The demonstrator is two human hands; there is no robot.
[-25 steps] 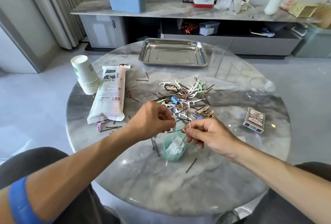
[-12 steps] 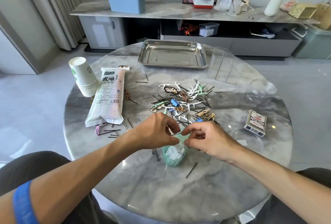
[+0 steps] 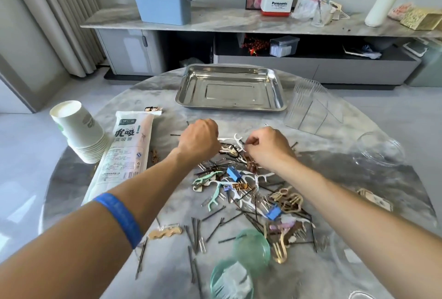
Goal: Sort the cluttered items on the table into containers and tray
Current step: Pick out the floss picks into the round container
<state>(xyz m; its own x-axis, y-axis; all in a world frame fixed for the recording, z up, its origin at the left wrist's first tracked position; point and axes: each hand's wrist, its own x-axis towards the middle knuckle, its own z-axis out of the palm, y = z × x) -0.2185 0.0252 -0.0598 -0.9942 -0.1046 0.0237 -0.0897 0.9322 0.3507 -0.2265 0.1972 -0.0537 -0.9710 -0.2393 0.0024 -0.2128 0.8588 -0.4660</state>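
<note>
Both hands have left the near edge of the desk point(image 3: 239, 282) and now work at the far end of the clutter pile point(image 3: 241, 186). A second ago we record them poised together over the small green cup point(image 3: 230, 280), feeding white picks into it; in the head view, the only one supplied, that cup sits low in the picture, near the person, with white floss picks point(image 3: 233, 279) inside and its green lid point(image 3: 252, 252) lying just beside it.

The left hand point(image 3: 199, 140) is curled, knuckles up; its fingertips are hidden, so we cannot tell whether it has hold of anything. The right hand point(image 3: 267, 146) is curled too, thumb and forefinger pinching what looks like a thin dark hairpin point(image 3: 242, 141) at the pile's far edge, beside more white picks.

We judge that one deposit into the cup is finished and a fresh pick-up has begun.

The clutter is a tangled spread in the middle of the desk: black hairpins, white and mint floss picks, gold clips, two blue binder clips point(image 3: 233, 174). Loose pins lie scattered toward the cup. Most of it remains unsorted.

The steel tray point(image 3: 230, 107) stands beyond the hands and holds nothing. A clear ribbed organiser point(image 3: 311, 112) is right of the tray, and a clear bowl point(image 3: 380, 150) is nearer on the right.
</note>
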